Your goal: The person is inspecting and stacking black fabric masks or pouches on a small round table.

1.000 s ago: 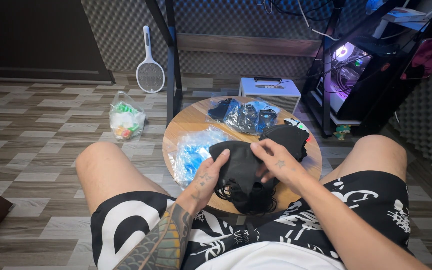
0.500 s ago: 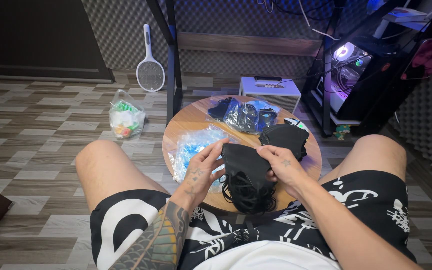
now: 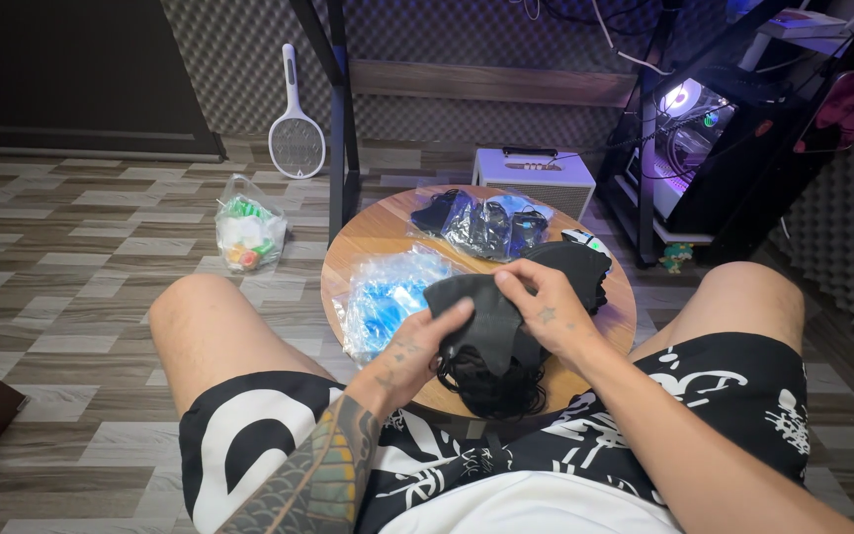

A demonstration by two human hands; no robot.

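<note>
A black face mask (image 3: 481, 314) is held over a small round wooden table (image 3: 373, 242) between my knees. My left hand (image 3: 417, 346) grips its lower left edge. My right hand (image 3: 546, 307) pinches its upper right edge. Below the mask lies a heap of black masks with ear loops (image 3: 491, 381). A clear bag of blue masks (image 3: 387, 297) rests on the table left of my hands. Another pile of black masks (image 3: 575, 262) sits behind my right hand.
Clear packets of dark masks (image 3: 486, 222) lie at the table's far side. On the floor are a plastic bag of colourful items (image 3: 246, 232), a white racket-shaped swatter (image 3: 296, 138) and a white box (image 3: 534, 181). A lit computer case (image 3: 689, 138) stands at right.
Both hands have drawn one black mask up off the heap and shifted it slightly left. My left hand has moved from its top edge to its lower left edge.
</note>
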